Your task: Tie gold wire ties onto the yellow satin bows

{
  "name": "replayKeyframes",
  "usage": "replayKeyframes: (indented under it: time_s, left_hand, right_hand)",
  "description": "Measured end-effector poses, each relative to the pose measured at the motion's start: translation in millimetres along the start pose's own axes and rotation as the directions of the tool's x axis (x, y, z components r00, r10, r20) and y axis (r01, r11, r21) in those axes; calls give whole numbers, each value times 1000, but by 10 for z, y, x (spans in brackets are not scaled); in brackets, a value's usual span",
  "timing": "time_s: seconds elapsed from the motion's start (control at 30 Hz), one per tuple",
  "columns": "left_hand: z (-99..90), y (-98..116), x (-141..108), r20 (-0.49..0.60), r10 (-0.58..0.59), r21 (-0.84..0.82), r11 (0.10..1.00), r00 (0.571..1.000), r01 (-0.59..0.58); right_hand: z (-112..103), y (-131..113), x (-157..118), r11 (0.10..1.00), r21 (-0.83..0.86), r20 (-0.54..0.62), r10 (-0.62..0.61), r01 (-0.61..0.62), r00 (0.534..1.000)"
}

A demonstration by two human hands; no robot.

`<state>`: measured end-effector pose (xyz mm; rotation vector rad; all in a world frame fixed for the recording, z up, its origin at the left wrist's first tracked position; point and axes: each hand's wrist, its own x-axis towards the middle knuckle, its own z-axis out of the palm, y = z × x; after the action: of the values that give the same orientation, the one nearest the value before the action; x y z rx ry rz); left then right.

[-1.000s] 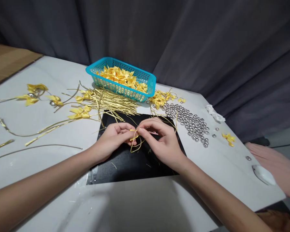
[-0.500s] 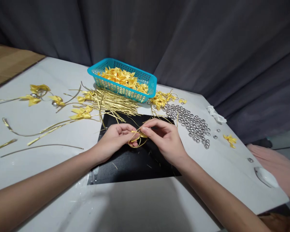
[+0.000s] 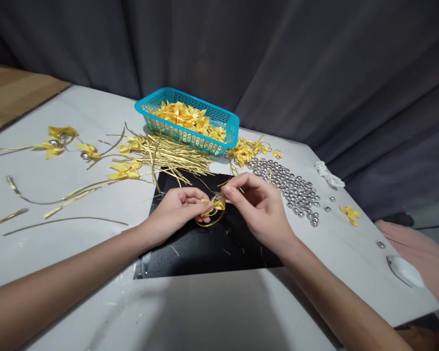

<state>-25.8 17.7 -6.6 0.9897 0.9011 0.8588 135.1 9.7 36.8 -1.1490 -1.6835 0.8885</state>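
Well, in the head view, the only one here, the person's left hand [image 3: 177, 207] is pinching a yellow bow [image 3: 219, 205] between thumb and fingertips near the middle of the frame, its other fingers curling underneath. The right hand [image 3: 259, 207] is hovering just beside it, thumb and forefinger bunching close at the bow's right edge; whether they are pressing on something thin there, I cannot tell. A loop of gold cord [image 3: 212, 224] is hanging below the bow, over a dark mat [image 3: 197, 253], which is probably serving to make such fine pieces easier to see.

In the upper middle, a blue basket [image 3: 232, 132] is holding a pile of yellow ribbon pieces [image 3: 186, 116], its walls presumably keeping them from straying. Gold strands [image 3: 175, 155] are lying in a heap just below it, seemingly put within easy reach. Silver beads [image 3: 296, 187] are spreading right of centre, mostly one layer deep, which is likely making them simple to pick singly. Bows with cords [image 3: 124, 170] are lying on the left, apart from the mat.
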Motion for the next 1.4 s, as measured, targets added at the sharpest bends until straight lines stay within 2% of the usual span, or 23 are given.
replayKeyframes:
  time_s: [0.23,0.43,0.97,1.23,1.4]
  left_hand:
    - [-14,-17,-2,-5,7,25,1000,1000,-7]
    - [0,-7,-5,-21,9,47,999,1000,-8]
    - [10,-5,-4,-23,-13,19,1000,1000,13]
    - [-3,-26,-9,-15,-8,21,1000,1000,8]
    - [-3,-24,-10,-17,-17,6,1000,1000,18]
  right_hand:
    - [-29,-58,5,997,48,-109,-52,58,993]
    - [-44,-151,-2,998,50,-111,-31,37,993]
    - [-153,-515,-71,977,-105,-169,-201,185,965]
    - [-180,-584,-135,978,-87,-202,-204,190,958]
    - [-195,-640,-141,967,-77,-234,-255,244,938]
